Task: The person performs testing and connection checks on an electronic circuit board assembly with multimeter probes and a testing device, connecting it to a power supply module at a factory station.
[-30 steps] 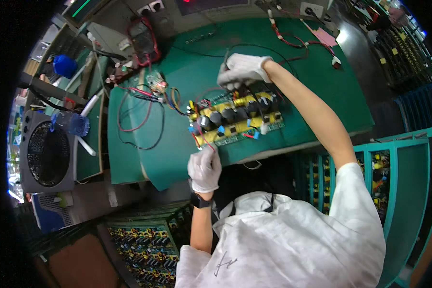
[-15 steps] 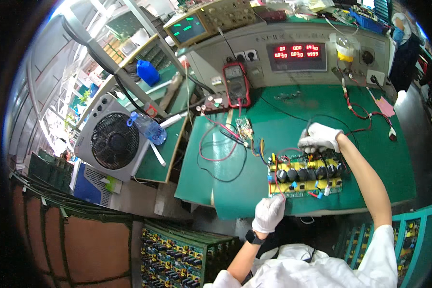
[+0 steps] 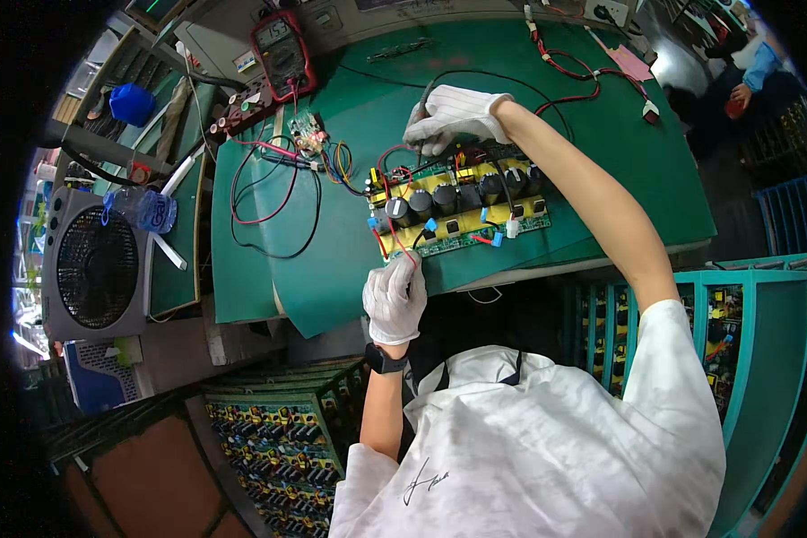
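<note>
A long green circuit board (image 3: 471, 220) with yellow parts and a row of black capacitors lies near the table's front edge. At its near left corner my left hand (image 3: 394, 300), in a white glove, is closed with its fingertips pinching a thin red wire (image 3: 398, 235) that runs up onto the board. My gloved right hand (image 3: 457, 121) is over the far edge of the board, closed around a dark test probe (image 3: 422, 106) with a black lead trailing behind. Its tip is hard to make out among the parts. Short wires with blue and white connectors lie along the board's near side.
A red multimeter (image 3: 282, 54) stands at the back left, near a small circuit board (image 3: 308, 134) with looped leads. Red cables (image 3: 574, 72) lie at the back right. A fan (image 3: 97, 269) and water bottle (image 3: 143, 209) are left; racks of boards (image 3: 264, 448) flank me. Another person (image 3: 762, 72) is far right.
The view has tilted down and shifted right, so the bench shows further left and higher. Both hands keep about the same places at the board; the right still holds the probe.
</note>
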Action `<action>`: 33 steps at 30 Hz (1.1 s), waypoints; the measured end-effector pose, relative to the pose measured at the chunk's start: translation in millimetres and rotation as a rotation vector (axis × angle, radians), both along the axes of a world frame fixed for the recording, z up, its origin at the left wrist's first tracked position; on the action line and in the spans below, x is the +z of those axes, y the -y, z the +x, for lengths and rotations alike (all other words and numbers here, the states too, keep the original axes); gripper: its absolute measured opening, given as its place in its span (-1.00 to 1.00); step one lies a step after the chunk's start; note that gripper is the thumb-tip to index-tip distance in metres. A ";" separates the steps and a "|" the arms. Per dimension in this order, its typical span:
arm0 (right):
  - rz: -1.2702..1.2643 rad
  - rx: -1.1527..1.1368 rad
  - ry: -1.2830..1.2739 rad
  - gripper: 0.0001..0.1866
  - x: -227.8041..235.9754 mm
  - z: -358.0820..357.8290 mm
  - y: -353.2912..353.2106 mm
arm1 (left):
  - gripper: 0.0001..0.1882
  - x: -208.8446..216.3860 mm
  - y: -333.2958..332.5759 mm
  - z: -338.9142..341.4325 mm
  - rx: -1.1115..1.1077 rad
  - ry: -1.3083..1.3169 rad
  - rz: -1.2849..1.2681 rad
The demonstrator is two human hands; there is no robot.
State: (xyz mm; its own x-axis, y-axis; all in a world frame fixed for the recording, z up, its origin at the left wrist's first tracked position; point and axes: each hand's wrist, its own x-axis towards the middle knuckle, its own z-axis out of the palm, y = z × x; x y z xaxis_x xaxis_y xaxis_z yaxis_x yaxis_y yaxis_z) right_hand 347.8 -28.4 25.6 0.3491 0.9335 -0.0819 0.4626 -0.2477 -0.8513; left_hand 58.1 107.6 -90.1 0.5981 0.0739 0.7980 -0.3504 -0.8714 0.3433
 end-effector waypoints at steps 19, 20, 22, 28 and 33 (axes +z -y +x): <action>-0.113 -0.232 -0.320 -0.61 8.0 -25.0 -4.0 | -0.57 12.0 -1.0 -14.4 -0.003 -0.039 0.002; -0.103 -0.222 -0.332 -0.61 8.2 -24.9 -5.9 | -0.57 12.8 -2.1 -14.0 -0.009 -0.031 -0.008; -0.095 -0.216 -0.342 -0.62 8.2 -24.0 -6.8 | -0.57 14.1 -3.2 -10.2 -0.012 -0.016 -0.007; -0.091 -0.305 -0.420 -0.66 7.8 -22.4 -5.0 | -0.53 11.3 -4.5 -5.6 -0.029 -0.017 -0.014; -0.110 -0.295 -0.416 -0.68 7.4 -22.3 -7.0 | -0.54 10.1 -4.8 -7.8 -0.021 -0.032 -0.021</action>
State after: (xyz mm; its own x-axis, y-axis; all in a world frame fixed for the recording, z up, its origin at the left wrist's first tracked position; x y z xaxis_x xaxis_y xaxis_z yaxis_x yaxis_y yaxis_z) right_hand 325.5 -21.4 33.0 0.5129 0.7786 -0.3615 -0.0118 -0.4147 -0.9099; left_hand 50.3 112.5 -79.9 0.6248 0.0770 0.7770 -0.3576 -0.8565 0.3723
